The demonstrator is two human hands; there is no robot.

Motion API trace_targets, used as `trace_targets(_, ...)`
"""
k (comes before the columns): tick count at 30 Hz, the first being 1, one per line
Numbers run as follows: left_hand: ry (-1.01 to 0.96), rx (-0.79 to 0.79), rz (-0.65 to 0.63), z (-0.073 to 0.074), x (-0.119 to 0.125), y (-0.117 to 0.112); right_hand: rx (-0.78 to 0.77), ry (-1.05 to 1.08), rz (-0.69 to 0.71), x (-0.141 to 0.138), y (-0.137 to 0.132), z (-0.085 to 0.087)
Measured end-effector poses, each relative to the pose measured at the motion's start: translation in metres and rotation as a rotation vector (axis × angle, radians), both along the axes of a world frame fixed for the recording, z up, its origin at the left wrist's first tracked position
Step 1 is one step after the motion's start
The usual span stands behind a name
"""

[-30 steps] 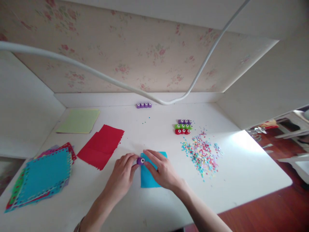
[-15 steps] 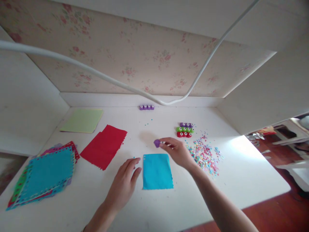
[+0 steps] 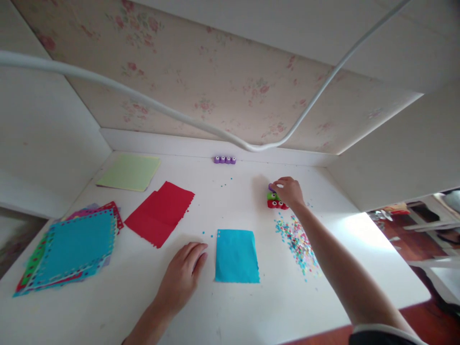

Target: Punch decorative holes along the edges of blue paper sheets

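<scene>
One blue sheet [image 3: 237,258] lies between the hands [image 3: 184,266] [image 3: 290,192], nearer the left.

You see glare on the right part of the counter [image 3: 354,235] and a soft shadow beside your right hand [image 3: 289,191].

Floral wallpaper [image 3: 223,81] backs the white desk [image 3: 201,306] above reddish floor [image 3: 419,315]

green punches [image 3: 271,197]: partly behind right grip [image 3: 289,191] | left forearm [image 3: 151,317]: cut off
</scene>
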State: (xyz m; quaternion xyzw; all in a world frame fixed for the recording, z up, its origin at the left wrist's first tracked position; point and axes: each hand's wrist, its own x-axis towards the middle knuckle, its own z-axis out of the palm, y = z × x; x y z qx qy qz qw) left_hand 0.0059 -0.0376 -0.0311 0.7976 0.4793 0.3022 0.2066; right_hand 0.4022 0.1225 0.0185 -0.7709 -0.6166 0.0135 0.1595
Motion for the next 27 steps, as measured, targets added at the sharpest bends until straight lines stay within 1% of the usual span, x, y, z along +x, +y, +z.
trace_targets(2, 0.006, 0.011, 0.001, -0.001, 0.000, 0.000, -0.026, -0.021, -0.004, -0.001, 0.000, -0.005)
trace_targets(5, -0.001, 0.007, 0.004, -0.001, -0.001, 0.000, -0.068, -0.051, -0.008, -0.003, 0.001, -0.007)
trace_targets(10, -0.012, 0.006, 0.004, -0.002, -0.001, 0.000, -0.100, -0.079, -0.018, -0.008, 0.002, -0.001)
trace_targets(13, -0.008, 0.025, -0.002, -0.004, -0.001, 0.000, -0.068, -0.074, 0.009, -0.022, 0.010, 0.003)
trace_targets(16, -0.019, 0.036, -0.016, -0.004, -0.002, 0.000, -0.073, -0.023, 0.118, -0.049, 0.033, 0.002)
trace_targets(18, -0.029, 0.035, -0.024, -0.002, -0.001, 0.001, -0.086, 0.015, 0.197, -0.073, 0.057, -0.002)
trace_targets(21, -0.034, 0.018, -0.026, 0.001, -0.001, 0.003, -0.086, 0.048, 0.277, -0.108, 0.098, -0.008)
trace_targets(24, -0.039, -0.025, -0.023, 0.004, -0.001, 0.003, -0.089, 0.068, 0.309, -0.132, 0.128, -0.011)
trace_targets(27, -0.060, -0.055, -0.015, 0.006, -0.002, 0.003, -0.100, 0.088, 0.285, -0.141, 0.138, -0.014)
